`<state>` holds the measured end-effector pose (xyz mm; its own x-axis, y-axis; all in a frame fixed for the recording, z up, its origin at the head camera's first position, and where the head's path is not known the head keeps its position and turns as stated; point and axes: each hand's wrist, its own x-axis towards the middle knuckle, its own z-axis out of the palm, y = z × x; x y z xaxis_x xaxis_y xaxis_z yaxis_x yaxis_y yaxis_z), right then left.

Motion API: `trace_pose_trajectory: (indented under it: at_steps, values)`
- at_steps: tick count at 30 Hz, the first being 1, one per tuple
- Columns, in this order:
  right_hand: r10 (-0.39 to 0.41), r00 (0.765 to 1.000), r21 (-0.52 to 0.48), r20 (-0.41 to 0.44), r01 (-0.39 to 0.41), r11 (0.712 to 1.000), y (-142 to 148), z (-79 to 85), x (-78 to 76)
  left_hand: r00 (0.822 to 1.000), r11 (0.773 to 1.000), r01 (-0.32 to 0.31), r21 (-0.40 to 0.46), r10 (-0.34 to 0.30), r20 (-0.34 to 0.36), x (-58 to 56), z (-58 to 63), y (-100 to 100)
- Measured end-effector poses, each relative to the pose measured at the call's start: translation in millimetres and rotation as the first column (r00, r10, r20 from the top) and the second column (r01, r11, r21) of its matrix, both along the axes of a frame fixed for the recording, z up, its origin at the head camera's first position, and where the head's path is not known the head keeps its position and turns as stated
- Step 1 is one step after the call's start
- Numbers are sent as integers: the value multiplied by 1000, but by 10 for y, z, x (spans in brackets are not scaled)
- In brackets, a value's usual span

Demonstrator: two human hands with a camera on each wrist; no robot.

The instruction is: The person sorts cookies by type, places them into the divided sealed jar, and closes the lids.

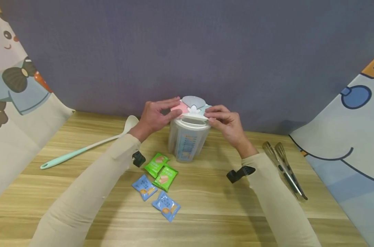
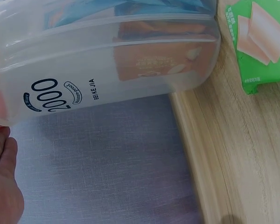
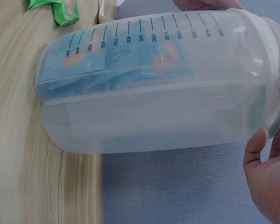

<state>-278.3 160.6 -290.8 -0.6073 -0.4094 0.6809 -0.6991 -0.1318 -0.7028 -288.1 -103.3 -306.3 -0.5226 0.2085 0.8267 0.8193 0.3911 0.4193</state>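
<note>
A clear plastic storage canister point(image 1: 187, 137) stands upright near the back edge of the table. Its lid point(image 1: 194, 111) has pink, pale blue and white panels with a grey flap. My left hand point(image 1: 157, 115) grips the lid's left side, thumb at the front and fingers further back. On the right side, my right hand point(image 1: 228, 125) holds the lid's edge between thumb and fingers. Blue and orange packets show through the canister wall point(image 2: 51, 60) in the left wrist view. Measuring marks run along the canister point(image 3: 154, 121) in the right wrist view.
Two green snack packets point(image 1: 160, 171) and two blue ones point(image 1: 156, 197) lie in front of the canister. A long spoon point(image 1: 88, 146) with a mint handle rests at left. Metal tongs point(image 1: 284, 169) lie at right. A grey fabric wall point(image 1: 187, 51) stands behind.
</note>
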Motion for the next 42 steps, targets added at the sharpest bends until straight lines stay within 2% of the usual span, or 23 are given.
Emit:
trace_pose_trajectory:
  at_steps: [7,20,28,31,38,42]
  values:
    - [-24,1000,34,-21,25,999,18,1,20,1000,999,26,-34,-26,-4,-9,14,-26]
    - [-18,1000,40,-15,19,999,-5,8,40,999,998,52,-41,-51,11,-4,19,-67]
    - [-149,988,54,-41,151,987,-68,-26,47,998,997,46,-59,-44,38,13,19,-66]
    - [-166,984,53,-64,169,984,-89,-17,66,997,997,49,-57,-46,56,14,16,-68]
    - [-184,977,65,-108,191,979,-155,116,230,998,997,55,-61,-52,48,13,23,-76]
    - [-207,968,76,-141,219,973,-155,125,246,998,996,54,-67,-51,48,10,23,-76]
